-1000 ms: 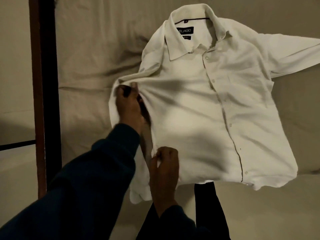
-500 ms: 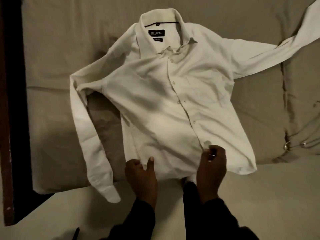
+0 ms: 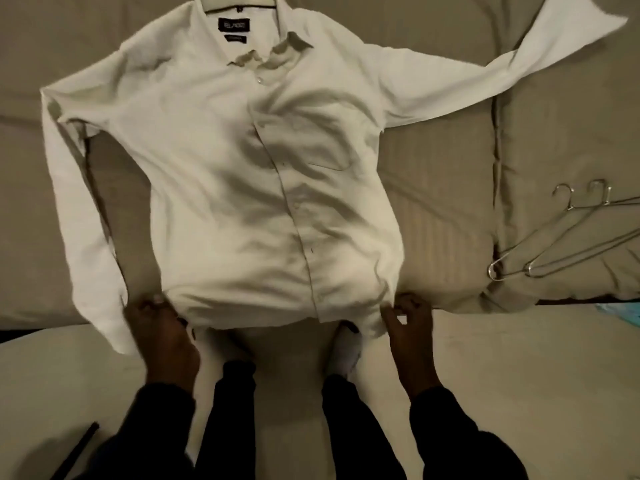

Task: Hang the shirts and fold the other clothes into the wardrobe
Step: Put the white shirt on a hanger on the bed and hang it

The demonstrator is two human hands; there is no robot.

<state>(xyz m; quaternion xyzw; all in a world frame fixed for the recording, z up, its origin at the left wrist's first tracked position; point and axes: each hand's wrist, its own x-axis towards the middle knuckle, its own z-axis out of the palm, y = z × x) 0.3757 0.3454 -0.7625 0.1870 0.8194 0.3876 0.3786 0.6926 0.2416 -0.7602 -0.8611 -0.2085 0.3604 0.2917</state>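
Note:
A white long-sleeved button shirt (image 3: 249,174) lies face up on the beige bed (image 3: 433,188), collar at the top, buttoned down the front. One sleeve hangs down the left side; the other stretches out to the upper right. My left hand (image 3: 162,337) pinches the hem at its lower left corner. My right hand (image 3: 408,327) pinches the hem at the lower right corner. The hem bunches slightly between them at the bed's near edge.
Two metal wire hangers (image 3: 561,237) lie on the bedding to the right of the shirt. A light floor (image 3: 519,375) runs below the bed edge, where my dark trouser legs (image 3: 349,417) stand. A blue item (image 3: 623,313) shows at the right edge.
The left sleeve was pulled out from under the shirt body and laid down the left side. Both hands dropped to the hem and spread apart to its two corners. The view shifted closer.

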